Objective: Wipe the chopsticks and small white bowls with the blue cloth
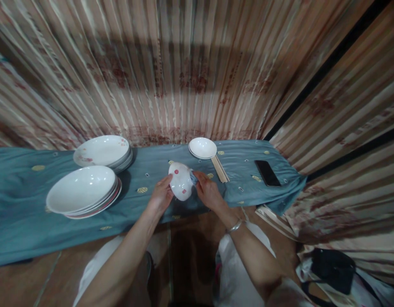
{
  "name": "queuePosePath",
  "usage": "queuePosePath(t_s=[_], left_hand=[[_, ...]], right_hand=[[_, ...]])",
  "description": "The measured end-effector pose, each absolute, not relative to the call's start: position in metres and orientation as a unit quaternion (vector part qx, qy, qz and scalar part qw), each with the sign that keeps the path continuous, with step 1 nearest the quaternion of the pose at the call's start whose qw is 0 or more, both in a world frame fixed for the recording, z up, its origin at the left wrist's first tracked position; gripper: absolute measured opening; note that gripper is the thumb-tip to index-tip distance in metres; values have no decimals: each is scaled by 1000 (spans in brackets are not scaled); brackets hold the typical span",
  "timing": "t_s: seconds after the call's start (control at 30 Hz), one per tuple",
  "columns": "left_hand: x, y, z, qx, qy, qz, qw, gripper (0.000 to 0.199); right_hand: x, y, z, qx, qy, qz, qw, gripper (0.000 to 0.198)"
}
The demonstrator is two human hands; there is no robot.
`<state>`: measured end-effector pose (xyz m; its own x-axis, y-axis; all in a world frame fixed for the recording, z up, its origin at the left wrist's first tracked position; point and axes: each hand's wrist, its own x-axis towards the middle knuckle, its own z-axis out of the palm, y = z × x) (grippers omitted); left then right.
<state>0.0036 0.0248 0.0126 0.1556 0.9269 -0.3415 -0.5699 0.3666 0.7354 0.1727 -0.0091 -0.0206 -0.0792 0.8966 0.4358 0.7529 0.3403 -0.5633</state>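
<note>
A small white bowl (180, 181) with red marks on its outside is held up over the front of the cloth-covered table, its underside towards me. My left hand (161, 195) grips the bowl's left rim between thumb and fingers. At the bowl's right edge, my right hand (208, 190) pinches a bluish cloth (193, 177) against it. Beyond the hands stand small white bowls (202, 147), one inside another. Several wooden chopsticks (220, 169) lie beside them, to the right of my right hand.
Left on the blue patterned tablecloth (158, 155) stand a stack of floral plates (101, 151) and a nearer stack of deep white plates (82, 189). A black phone (267, 173) lies at right. Pleated curtains (190, 76) hang behind. A dark bag (334, 269) sits low at right.
</note>
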Motion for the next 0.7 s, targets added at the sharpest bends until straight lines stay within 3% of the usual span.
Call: queuePosePath(t_s=[0.4, 0.5, 0.7], left_hand=[[20, 18, 12, 329, 380, 520, 691, 30], [23, 16, 9, 448, 407, 506, 615, 23], [30, 8, 11, 679, 373, 454, 439, 14]], right_hand=[[179, -22, 3, -590, -635, 204, 454, 33], [175, -21, 6, -606, -613, 216, 458, 31], [165, -19, 2, -625, -577, 246, 464, 52]])
